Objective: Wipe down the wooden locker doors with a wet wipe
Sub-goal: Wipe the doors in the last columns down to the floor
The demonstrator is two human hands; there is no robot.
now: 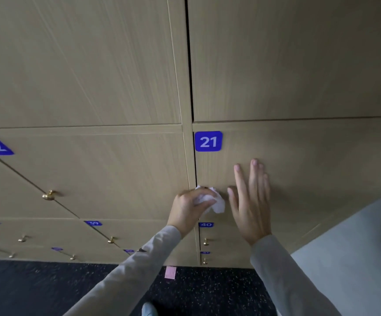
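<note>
A: Nearest are 2 grey sleeves [139,265] over dark speckled floor [25,288], a pink tag [170,272] on it.

B: And the hands?

A: Left hand [188,207] curls round a crumpled white wet wipe [214,201], at the left edge of locker door 21 [310,160]. Right hand [252,201] lies flat on that door, fingers straight, slightly spread.

B: The label?

A: Blue 21 plate [208,141], above both hands.

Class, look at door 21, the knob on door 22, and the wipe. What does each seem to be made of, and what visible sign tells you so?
Door 21: pale wood or wood-look laminate, matt; fine straight grain lines show.
Knob: brass-coloured metal, polished; it glints.
Wipe: thin white fabric or paper, soft; it crumples in the left hand. Wetness cannot be seen.
</note>
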